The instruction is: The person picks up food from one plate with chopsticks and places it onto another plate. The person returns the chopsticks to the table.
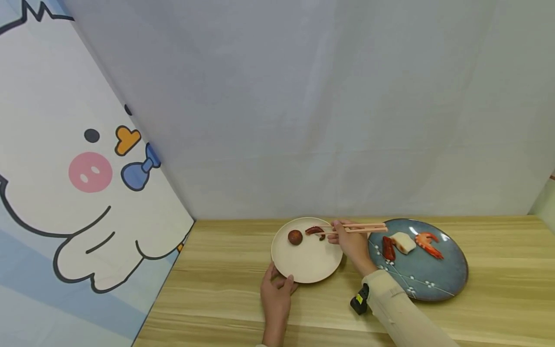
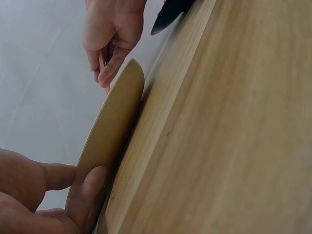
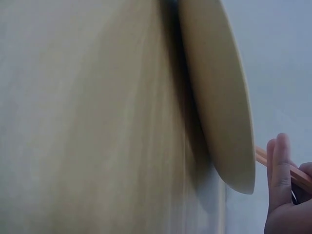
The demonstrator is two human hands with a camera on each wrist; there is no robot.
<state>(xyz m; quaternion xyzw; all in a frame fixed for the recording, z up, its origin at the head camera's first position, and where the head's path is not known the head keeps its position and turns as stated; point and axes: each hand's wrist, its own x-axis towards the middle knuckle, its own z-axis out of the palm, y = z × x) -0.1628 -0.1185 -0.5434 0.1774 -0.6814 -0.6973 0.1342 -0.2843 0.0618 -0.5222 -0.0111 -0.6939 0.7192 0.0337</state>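
Note:
My right hand grips a pair of pale wooden chopsticks. Their tips lie at a curled dark-red food piece, perhaps a tentacle, over the cream plate. Left of that piece sits a round brown ball. At the plate's near-left rim, my left hand pinches the edge; the left wrist view has its thumb and fingers against the plate's side. The right wrist view catches the plate's outer wall, with the chopsticks between the right fingers.
A blue-grey plate with a branch pattern stands at the right, partly behind the right forearm. It bears a dark-red strip, a white browned piece and an orange shrimp. A grey cloth hangs behind the wooden table.

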